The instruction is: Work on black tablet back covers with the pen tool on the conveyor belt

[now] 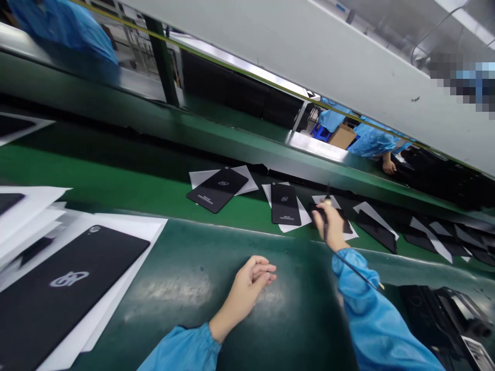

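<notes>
My right hand (pixel 330 224) is over the green strip at the back, closed around a thin black pen-like tool (pixel 328 200) with a pale collar. A dark cord (pixel 353 269) trails from it along my blue sleeve. Under and behind that hand lies a black tablet-like panel (pixel 343 221) on white paper, partly covered by my fingers. My left hand (pixel 247 286) rests above the green bench, loosely curled with nothing in it. Left of my right hand, two black panels with a pale logo, one near (pixel 285 205) and one farther (pixel 217 189), lie on white sheets.
A large black panel (pixel 73 293) lies on stacked white paper (pixel 154 226) at left. More panels (pixel 377 229) line the strip to the right. A black device (pixel 444 319) stands at lower right. A metal ledge (pixel 232 139) runs behind; co-workers in blue sleeves (pixel 371 139) are beyond.
</notes>
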A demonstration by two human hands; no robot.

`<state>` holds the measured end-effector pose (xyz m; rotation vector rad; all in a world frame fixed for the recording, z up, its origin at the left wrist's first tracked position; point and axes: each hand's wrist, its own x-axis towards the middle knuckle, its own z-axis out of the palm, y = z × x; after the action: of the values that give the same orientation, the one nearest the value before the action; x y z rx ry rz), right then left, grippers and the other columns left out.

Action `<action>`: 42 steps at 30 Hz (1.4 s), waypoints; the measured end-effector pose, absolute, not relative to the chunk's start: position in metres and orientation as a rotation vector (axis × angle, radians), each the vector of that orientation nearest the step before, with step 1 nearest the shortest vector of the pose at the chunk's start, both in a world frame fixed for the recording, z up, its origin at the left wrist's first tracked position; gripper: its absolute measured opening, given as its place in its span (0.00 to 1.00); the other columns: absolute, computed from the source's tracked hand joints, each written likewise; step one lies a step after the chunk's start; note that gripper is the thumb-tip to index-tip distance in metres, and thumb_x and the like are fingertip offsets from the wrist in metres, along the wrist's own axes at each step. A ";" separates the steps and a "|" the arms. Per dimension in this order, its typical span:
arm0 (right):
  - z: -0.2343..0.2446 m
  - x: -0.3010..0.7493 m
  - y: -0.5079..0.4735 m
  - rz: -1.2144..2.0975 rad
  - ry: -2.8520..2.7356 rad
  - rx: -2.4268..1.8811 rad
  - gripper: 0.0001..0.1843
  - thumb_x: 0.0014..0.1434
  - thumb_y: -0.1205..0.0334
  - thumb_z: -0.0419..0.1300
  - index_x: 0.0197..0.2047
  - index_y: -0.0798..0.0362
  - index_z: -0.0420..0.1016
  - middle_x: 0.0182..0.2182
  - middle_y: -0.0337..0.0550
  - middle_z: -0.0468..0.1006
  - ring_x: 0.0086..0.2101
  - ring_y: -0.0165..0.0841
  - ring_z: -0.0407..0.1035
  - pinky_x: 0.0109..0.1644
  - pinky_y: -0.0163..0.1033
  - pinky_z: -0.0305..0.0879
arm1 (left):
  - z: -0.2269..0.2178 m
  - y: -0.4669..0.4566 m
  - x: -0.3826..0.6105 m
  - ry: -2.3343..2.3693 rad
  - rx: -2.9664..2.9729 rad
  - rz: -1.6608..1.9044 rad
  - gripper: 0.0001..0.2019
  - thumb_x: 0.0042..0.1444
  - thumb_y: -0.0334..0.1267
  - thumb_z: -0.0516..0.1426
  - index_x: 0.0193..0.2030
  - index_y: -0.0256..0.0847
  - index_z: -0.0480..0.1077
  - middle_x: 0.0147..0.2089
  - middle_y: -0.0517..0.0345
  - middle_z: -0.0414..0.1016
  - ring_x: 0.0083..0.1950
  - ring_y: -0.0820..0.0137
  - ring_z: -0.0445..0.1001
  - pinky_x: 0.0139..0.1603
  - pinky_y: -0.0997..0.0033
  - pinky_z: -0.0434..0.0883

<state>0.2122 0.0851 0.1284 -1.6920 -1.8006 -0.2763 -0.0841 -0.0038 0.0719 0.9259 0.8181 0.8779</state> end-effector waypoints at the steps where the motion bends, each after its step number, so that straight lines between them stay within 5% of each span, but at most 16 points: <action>1: 0.118 0.193 0.089 -0.230 -1.821 -1.704 0.14 0.67 0.54 0.55 0.52 0.50 0.71 0.50 0.52 0.77 0.49 0.43 0.72 0.56 0.47 0.67 | 0.072 -0.004 -0.085 0.822 0.931 0.876 0.13 0.54 0.38 0.63 0.43 0.41 0.66 0.46 0.47 0.81 0.42 0.62 0.82 0.46 0.61 0.75; 9: 0.066 0.110 0.116 -0.029 -1.774 -1.905 0.23 0.59 0.43 0.62 0.49 0.49 0.66 0.55 0.57 0.70 0.58 0.54 0.62 0.56 0.64 0.60 | 0.074 -0.006 -0.086 0.826 0.926 0.851 0.10 0.53 0.36 0.62 0.41 0.41 0.67 0.46 0.47 0.81 0.42 0.63 0.81 0.46 0.62 0.75; 15: 0.083 0.127 0.106 -0.004 -1.626 -1.870 0.20 0.62 0.46 0.57 0.50 0.51 0.66 0.40 0.49 0.76 0.41 0.45 0.73 0.45 0.47 0.67 | 0.075 -0.006 -0.085 0.817 0.917 0.862 0.09 0.53 0.35 0.62 0.40 0.41 0.68 0.45 0.48 0.81 0.41 0.63 0.81 0.45 0.63 0.75; 20: 0.108 0.157 0.094 -0.131 -1.376 -1.746 0.14 0.68 0.50 0.51 0.46 0.51 0.67 0.33 0.43 0.76 0.32 0.37 0.71 0.40 0.39 0.64 | 0.074 -0.007 -0.085 0.813 0.930 0.871 0.08 0.54 0.34 0.62 0.40 0.41 0.69 0.46 0.48 0.81 0.41 0.64 0.82 0.45 0.62 0.75; 26: 0.139 0.206 0.077 -0.315 -1.061 -1.582 0.13 0.65 0.51 0.55 0.40 0.52 0.66 0.32 0.40 0.71 0.32 0.34 0.68 0.40 0.39 0.65 | 0.074 -0.005 -0.085 0.807 0.877 0.929 0.12 0.53 0.39 0.65 0.42 0.41 0.68 0.46 0.47 0.82 0.41 0.62 0.82 0.45 0.61 0.76; 33: 0.130 0.192 0.007 -0.046 -1.130 -1.546 0.13 0.60 0.51 0.63 0.36 0.51 0.69 0.31 0.41 0.79 0.33 0.38 0.77 0.41 0.41 0.70 | 0.076 0.001 -0.091 0.929 0.814 1.262 0.19 0.57 0.48 0.63 0.50 0.41 0.68 0.57 0.44 0.77 0.56 0.58 0.78 0.60 0.57 0.70; 37: 0.113 0.170 -0.018 0.249 -1.270 -1.543 0.10 0.63 0.54 0.63 0.39 0.51 0.72 0.33 0.43 0.83 0.36 0.40 0.79 0.46 0.45 0.74 | 0.078 -0.001 -0.091 0.864 0.770 1.112 0.18 0.56 0.46 0.64 0.49 0.40 0.69 0.49 0.48 0.82 0.53 0.57 0.80 0.56 0.59 0.73; 42: 0.120 0.169 -0.029 -0.019 -1.540 -1.532 0.13 0.65 0.57 0.61 0.51 0.50 0.78 0.45 0.48 0.84 0.44 0.44 0.79 0.54 0.51 0.73 | 0.077 -0.004 -0.088 0.876 0.706 1.060 0.18 0.54 0.43 0.64 0.48 0.43 0.66 0.40 0.55 0.83 0.46 0.59 0.82 0.48 0.62 0.76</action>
<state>0.1693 -0.0291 0.1199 -1.5319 -1.5396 -0.0192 -0.0880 -0.0039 0.0772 0.7059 0.8756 1.0601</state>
